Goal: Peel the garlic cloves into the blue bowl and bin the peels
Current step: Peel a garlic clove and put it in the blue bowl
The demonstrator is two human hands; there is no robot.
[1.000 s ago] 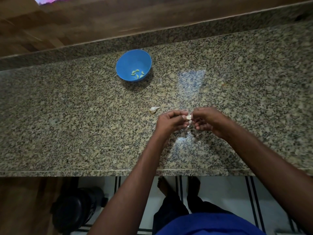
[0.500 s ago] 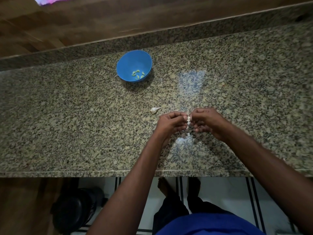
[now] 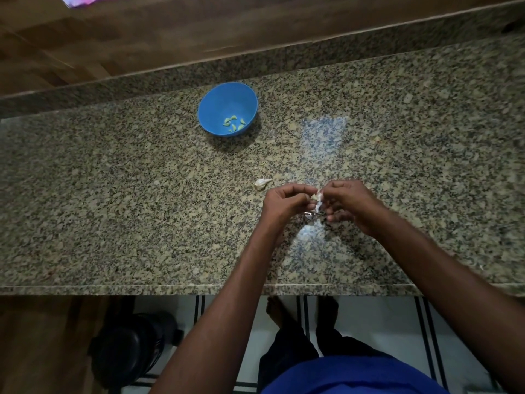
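**Mid-peel: one clove between both hands, one waiting on the counter**

A garlic clove with pale, papery skin partly lifted sits pinched between the two hands, just above the granite counter. The left hand has its fingers curled in, thumb and fingertips pinching the clove from its side; the right hand pinches from the other side, fingers curled, apparently pulling at the skin. A small shiny thing shows just below the fingers, too small to identify.

Just beside the left hand, toward the far side, a second unpeeled clove lies on the counter. Well apart, further back and to the left, the blue bowl holds several peeled, yellowish cloves gathered at its bottom.

Below the counter edge, on the floor at the left, stands a dark round container, possibly the bin, though that cannot be confirmed.

The step in hand looks like stripping the skin off this clove. Next would come freeing the last of the skin, carrying the bare clove across to the bowl, and keeping the loose peel together for binning; the thin skin will likely cling to fingers and scatter easily.
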